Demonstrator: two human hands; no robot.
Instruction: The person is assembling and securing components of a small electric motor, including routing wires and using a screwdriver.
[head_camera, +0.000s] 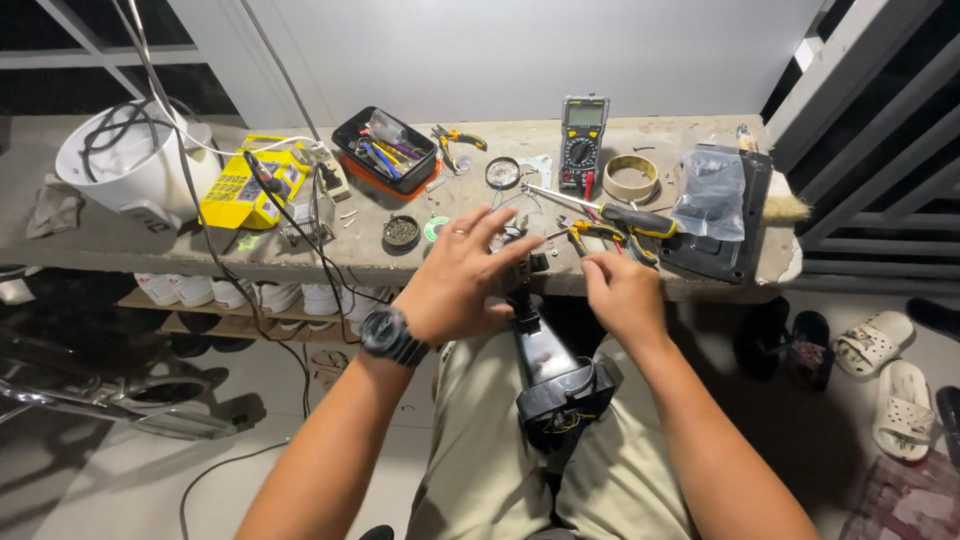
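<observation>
My left hand (455, 275), with a ring and a black wristwatch, hovers with fingers spread over the top end of a black device (545, 365) that rests upright on my lap, wires showing at its open lower end. My right hand (622, 295) has its fingers curled at the bench edge, close to the device's top; whether it grips anything is hidden. Just beyond lie yellow-handled pliers (600, 232) and a yellow-and-black screwdriver (610, 213).
The concrete bench (120, 240) holds a multimeter (583, 135), tape roll (631, 177), black parts tray (385, 148), yellow box (245, 185), white pot (130, 160), cables and a black case (725, 225). Shoes sit beneath; sandals (890, 385) lie at right.
</observation>
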